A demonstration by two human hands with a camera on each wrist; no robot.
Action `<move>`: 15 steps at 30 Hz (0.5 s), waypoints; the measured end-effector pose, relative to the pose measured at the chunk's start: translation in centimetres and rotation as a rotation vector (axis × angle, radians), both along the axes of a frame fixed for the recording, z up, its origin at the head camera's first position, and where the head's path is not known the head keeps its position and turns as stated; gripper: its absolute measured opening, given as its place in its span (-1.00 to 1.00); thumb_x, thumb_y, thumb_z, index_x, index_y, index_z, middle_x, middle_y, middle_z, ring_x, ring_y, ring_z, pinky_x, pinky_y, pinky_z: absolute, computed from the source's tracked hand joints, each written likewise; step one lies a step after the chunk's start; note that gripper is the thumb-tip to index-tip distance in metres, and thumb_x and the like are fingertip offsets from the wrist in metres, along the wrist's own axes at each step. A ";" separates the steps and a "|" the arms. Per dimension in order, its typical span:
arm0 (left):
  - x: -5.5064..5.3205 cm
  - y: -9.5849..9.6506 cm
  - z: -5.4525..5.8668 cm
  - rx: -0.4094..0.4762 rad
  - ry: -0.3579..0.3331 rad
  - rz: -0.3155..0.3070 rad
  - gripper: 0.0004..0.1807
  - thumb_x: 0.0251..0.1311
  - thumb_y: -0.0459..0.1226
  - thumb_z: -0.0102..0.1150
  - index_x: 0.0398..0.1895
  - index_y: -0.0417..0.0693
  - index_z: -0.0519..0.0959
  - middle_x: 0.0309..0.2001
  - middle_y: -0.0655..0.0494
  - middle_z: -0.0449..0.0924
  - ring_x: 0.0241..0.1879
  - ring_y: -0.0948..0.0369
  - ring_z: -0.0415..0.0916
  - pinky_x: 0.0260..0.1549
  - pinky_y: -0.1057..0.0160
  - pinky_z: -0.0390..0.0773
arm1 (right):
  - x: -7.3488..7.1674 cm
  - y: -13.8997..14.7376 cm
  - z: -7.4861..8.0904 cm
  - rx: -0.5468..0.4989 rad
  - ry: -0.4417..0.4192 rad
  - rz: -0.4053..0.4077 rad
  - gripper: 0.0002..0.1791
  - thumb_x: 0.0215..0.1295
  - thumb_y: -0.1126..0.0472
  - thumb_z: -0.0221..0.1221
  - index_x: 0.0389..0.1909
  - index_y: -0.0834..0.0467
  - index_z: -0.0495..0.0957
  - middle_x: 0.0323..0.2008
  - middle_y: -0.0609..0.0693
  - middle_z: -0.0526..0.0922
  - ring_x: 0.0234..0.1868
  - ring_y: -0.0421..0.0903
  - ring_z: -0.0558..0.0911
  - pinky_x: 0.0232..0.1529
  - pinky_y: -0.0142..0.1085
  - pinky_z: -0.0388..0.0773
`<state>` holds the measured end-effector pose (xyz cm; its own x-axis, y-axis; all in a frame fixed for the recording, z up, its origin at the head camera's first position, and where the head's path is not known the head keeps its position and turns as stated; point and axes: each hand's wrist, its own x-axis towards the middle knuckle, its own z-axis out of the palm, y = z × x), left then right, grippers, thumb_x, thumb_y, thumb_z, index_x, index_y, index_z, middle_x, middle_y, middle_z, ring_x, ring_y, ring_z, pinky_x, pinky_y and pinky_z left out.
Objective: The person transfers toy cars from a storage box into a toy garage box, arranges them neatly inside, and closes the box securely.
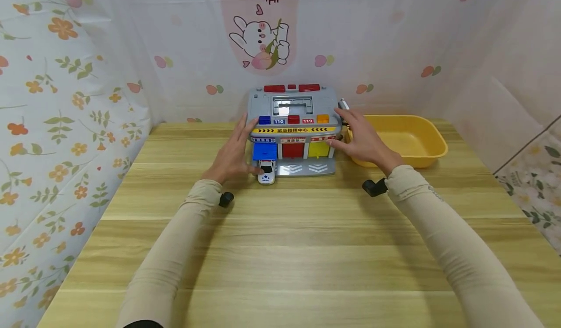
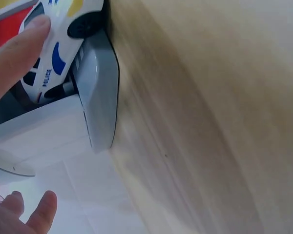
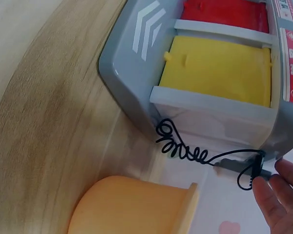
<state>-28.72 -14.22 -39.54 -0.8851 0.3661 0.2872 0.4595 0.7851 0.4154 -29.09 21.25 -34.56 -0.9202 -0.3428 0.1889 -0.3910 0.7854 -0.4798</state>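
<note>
A grey toy emergency station [image 1: 292, 130] stands at the back of the table. Its blue door [image 1: 265, 151] is raised over a white toy police car [image 1: 266, 178], whose front sticks out of the bay. The thumb of my left hand [image 1: 231, 156] touches the car [image 2: 58, 53]; its other fingers reach up along the station's left side. My right hand [image 1: 367, 140] is at the station's right side, fingers extended near a coiled black cord [image 3: 185, 153]. The red door [image 1: 292, 150] and yellow door [image 3: 219, 68] are down.
A yellow plastic bin [image 1: 407, 138] stands right of the station, close to my right hand. A small white object [image 1: 344, 104] shows at the station's back right corner. Behind the wooden table [image 1: 280, 250] hangs a printed cloth [image 1: 184, 36].
</note>
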 end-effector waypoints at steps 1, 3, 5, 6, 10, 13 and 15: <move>0.0 0.0 0.0 0.002 -0.005 0.004 0.56 -0.39 -0.08 0.75 0.62 0.43 -0.24 0.67 0.07 -0.46 0.62 -0.14 -0.12 0.38 -0.30 0.33 | -0.1 0.0 -0.1 -0.001 -0.003 0.002 -0.02 0.23 -0.07 0.33 0.58 0.06 0.07 0.55 0.25 0.11 0.49 0.27 0.18 0.48 0.29 0.18; -0.1 -0.1 0.0 0.016 -0.018 0.005 0.56 -0.39 -0.11 0.75 0.62 0.44 -0.24 0.67 0.06 -0.46 0.62 -0.15 -0.11 0.37 -0.31 0.34 | -0.2 -0.1 -0.3 -0.006 -0.006 0.002 -0.03 0.22 -0.07 0.34 0.57 0.05 0.11 0.56 0.23 0.09 0.51 0.27 0.15 0.49 0.29 0.17; -0.1 -0.1 0.1 0.030 -0.031 0.001 0.55 -0.39 -0.13 0.75 0.61 0.44 -0.23 0.67 0.05 -0.46 0.62 -0.15 -0.13 0.37 -0.32 0.32 | -0.2 -0.2 -0.4 -0.002 -0.009 0.001 -0.05 0.21 -0.08 0.35 0.56 0.04 0.14 0.57 0.22 0.07 0.53 0.26 0.08 0.50 0.31 0.13; -0.2 -0.1 0.1 0.035 -0.036 -0.002 0.55 -0.38 -0.13 0.75 0.61 0.44 -0.23 0.67 0.06 -0.47 0.62 -0.15 -0.13 0.37 -0.32 0.32 | -0.3 -0.2 -0.5 -0.002 -0.009 -0.003 -0.05 0.21 -0.09 0.35 0.56 0.03 0.15 0.58 0.22 0.06 0.53 0.26 0.06 0.50 0.31 0.12; -0.4 0.0 0.2 0.043 -0.040 -0.012 0.54 -0.37 -0.14 0.74 0.61 0.42 -0.23 0.67 0.07 -0.48 0.62 -0.14 -0.13 0.37 -0.32 0.32 | -0.4 -0.5 -0.9 -0.016 -0.011 -0.031 -0.06 0.22 -0.12 0.33 0.56 0.01 0.15 0.59 0.21 0.02 0.51 0.24 -0.01 0.47 0.32 0.13; -0.5 0.2 0.3 0.051 -0.036 -0.005 0.51 -0.35 -0.15 0.74 0.61 0.39 -0.19 0.67 0.06 -0.45 0.61 -0.16 -0.06 0.37 -0.32 0.33 | -0.3 -0.8 -1.1 -0.041 -0.007 -0.043 -0.08 0.23 -0.10 0.34 0.55 0.03 0.17 0.60 0.21 0.00 0.49 0.24 0.00 0.44 0.30 0.17; -0.5 0.3 0.3 0.063 -0.029 0.006 0.45 -0.30 -0.17 0.72 0.61 0.35 -0.15 0.67 0.06 -0.43 0.59 -0.17 0.00 0.39 -0.29 0.33 | -0.4 -1.0 -1.3 -0.056 0.010 -0.046 -0.11 0.24 -0.08 0.34 0.53 0.06 0.21 0.59 0.22 0.02 0.48 0.24 0.03 0.45 0.28 0.18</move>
<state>-29.20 -13.89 -39.22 -0.8957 0.3425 0.2836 0.4416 0.7596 0.4775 -29.44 20.27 -35.82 -0.9328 -0.2886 0.2160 -0.3601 0.7750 -0.5193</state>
